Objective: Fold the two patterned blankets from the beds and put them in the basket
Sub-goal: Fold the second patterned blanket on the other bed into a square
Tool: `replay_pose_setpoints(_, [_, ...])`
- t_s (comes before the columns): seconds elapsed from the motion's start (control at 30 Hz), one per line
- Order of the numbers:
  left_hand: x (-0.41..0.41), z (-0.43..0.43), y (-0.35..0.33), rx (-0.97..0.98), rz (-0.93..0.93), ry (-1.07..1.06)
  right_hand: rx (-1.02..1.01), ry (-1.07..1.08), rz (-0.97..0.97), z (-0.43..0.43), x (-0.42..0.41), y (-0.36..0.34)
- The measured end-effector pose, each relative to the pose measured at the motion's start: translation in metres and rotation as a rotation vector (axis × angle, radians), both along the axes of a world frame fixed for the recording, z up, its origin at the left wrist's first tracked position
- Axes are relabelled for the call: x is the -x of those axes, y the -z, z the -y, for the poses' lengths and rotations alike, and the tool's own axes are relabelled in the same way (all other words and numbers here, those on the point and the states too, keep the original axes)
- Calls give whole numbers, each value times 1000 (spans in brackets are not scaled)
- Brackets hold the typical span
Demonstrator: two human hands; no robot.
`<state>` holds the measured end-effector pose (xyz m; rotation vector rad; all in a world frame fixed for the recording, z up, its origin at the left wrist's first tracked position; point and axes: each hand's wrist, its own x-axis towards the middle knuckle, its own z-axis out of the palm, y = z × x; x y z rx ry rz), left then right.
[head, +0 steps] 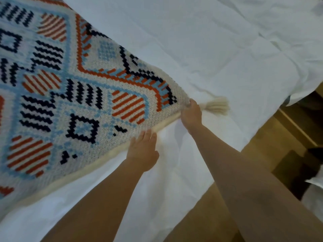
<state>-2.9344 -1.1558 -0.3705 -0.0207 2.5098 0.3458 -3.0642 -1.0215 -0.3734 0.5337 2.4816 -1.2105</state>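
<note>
The right hand (191, 113) clasps a corner of the knitted blue-orange-navy patterned blanket (70, 95); the left hand (143, 151) lies flat (grip released). A one-sided pull risks a skewed fold.

White duvet (218, 49) spread, creased. Wooden floor (260, 144) seen at right; dark, blurred object (298, 172) set on it.

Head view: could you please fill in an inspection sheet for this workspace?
Surface: rumpled white bedding.
Job's things: one patterned blanket spread on the bedding, cream tassel at its corner; no basket in view.
Clutter: nothing seen.
Hands: right hand grips the blanket's corner by the tassel; left hand rests with straight fingers on its near edge.
Cables: nothing seen.
Surroundings: wooden floor to the right; a dark object there, unclear.
</note>
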Motion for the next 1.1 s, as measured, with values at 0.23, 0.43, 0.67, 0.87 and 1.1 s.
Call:
replay_pose_setpoints(0.23, [-48,38,-39,14,-93,-89,-67,-282,-74,63,-74,-42])
replay_pose_setpoints(0.43, [-145,135,-100,41,-200,-236,-105,-570,-140,169,-198,-90])
replay_pose_setpoints(0.67, [-343,267,-175,180,-231,-285,-188,-705,-139,290,-371,-148])
replay_pose_setpoints(0.87, [-444,357,-235,243,-266,-397,-176,-886,-238,403,-485,-201])
replay_pose_setpoints(1.1, [-476,431,-252,230,-326,-485,-159,-947,-257,483,-506,-223])
